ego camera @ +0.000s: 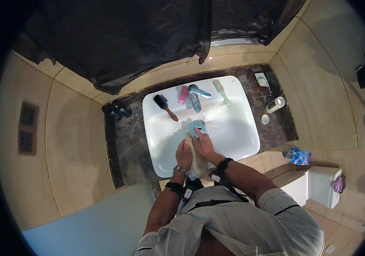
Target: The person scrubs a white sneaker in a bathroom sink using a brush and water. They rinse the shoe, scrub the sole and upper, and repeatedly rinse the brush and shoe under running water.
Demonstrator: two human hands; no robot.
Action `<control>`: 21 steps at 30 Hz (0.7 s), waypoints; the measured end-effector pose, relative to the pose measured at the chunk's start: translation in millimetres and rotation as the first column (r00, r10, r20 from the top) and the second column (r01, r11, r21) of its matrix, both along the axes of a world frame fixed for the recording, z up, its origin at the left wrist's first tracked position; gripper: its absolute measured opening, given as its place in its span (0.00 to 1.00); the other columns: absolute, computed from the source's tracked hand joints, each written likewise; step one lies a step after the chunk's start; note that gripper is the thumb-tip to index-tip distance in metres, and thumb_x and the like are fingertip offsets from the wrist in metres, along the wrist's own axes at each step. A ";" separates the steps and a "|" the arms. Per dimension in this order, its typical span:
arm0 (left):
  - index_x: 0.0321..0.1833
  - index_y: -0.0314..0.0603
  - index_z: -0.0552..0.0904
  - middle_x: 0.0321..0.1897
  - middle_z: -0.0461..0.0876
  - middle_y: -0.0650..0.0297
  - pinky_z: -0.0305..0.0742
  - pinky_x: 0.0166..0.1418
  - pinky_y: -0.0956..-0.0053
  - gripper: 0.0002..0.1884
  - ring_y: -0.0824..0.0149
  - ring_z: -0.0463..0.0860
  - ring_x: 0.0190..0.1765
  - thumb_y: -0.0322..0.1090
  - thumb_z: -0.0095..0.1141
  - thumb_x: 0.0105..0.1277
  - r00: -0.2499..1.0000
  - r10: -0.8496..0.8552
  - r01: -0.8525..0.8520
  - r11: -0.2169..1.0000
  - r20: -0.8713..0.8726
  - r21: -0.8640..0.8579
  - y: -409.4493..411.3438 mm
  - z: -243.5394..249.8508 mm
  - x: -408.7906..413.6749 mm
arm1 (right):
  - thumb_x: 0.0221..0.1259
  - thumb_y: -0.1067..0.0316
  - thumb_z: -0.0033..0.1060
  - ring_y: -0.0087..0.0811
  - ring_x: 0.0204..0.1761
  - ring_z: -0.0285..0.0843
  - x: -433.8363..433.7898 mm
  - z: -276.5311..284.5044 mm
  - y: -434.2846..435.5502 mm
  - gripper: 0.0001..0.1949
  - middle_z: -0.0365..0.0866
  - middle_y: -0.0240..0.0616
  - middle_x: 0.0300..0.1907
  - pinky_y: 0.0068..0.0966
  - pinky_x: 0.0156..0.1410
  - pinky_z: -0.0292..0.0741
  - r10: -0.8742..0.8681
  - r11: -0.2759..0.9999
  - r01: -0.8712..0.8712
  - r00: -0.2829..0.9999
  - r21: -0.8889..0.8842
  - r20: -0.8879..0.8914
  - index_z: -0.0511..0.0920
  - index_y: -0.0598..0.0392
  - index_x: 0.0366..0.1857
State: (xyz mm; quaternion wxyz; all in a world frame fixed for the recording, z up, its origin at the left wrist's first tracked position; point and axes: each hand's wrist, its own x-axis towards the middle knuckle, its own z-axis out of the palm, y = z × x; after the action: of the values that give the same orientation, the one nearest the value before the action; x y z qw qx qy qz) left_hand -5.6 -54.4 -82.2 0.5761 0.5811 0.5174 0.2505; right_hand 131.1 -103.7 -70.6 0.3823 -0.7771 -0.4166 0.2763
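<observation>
Over the front part of a white washbasin [233, 128], my left hand [184, 154] grips the side of a long beige item, apparently a shoe [198, 163]. Its near end reaches the basin's front rim, close to my body. My right hand [204, 145] holds a light blue scrubbing brush [198, 126] by its looped handle, against the far end of the shoe. The brush's bristles are mostly hidden. Behind the brush, the drain is partly covered. A chrome faucet [196, 100] stands at the back of the basin.
On the basin's back ledge lie a dark brush with a wooden handle [166, 107], a pink brush [182, 95] and a green-handled brush [222, 92]. A white jar [275, 104], its lid [265, 119] and dark bottles [116, 111] stand on the marble counter [131, 144]. A toilet [323, 185] is at right.
</observation>
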 end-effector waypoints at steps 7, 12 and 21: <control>0.71 0.30 0.81 0.59 0.89 0.44 0.79 0.68 0.62 0.28 0.53 0.87 0.62 0.50 0.53 0.81 0.991 0.109 -0.108 0.994 -0.080 0.021 -3.6 14.9 2.4 | 0.76 0.61 0.60 0.64 0.61 0.79 -12.0 29.5 -60.6 0.27 0.81 0.67 0.58 0.49 0.67 0.77 0.079 0.995 -0.081 0.996 0.062 0.032 0.73 0.54 0.76; 0.71 0.31 0.81 0.59 0.89 0.45 0.79 0.67 0.62 0.28 0.54 0.87 0.61 0.50 0.53 0.82 0.995 0.100 -0.100 0.995 0.006 0.030 -8.0 12.8 1.0 | 0.76 0.62 0.61 0.65 0.62 0.78 -10.4 36.5 -55.7 0.27 0.78 0.70 0.61 0.49 0.68 0.77 0.062 0.996 -0.064 0.998 0.054 0.027 0.72 0.54 0.76; 0.70 0.32 0.81 0.60 0.88 0.44 0.79 0.69 0.60 0.28 0.50 0.87 0.62 0.50 0.51 0.82 0.994 0.110 -0.110 0.993 -0.013 0.039 -4.9 14.0 -0.2 | 0.76 0.60 0.60 0.65 0.60 0.78 -10.9 31.7 -42.1 0.30 0.75 0.69 0.61 0.52 0.67 0.78 0.101 0.994 -0.099 0.994 -0.050 0.041 0.68 0.52 0.79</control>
State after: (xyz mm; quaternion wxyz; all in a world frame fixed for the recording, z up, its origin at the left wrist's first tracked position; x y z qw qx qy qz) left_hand -5.8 -59.3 -68.2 0.5464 0.5644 0.5480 0.2873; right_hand 120.2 -145.8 -38.8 0.3399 -0.7703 -0.4564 0.2879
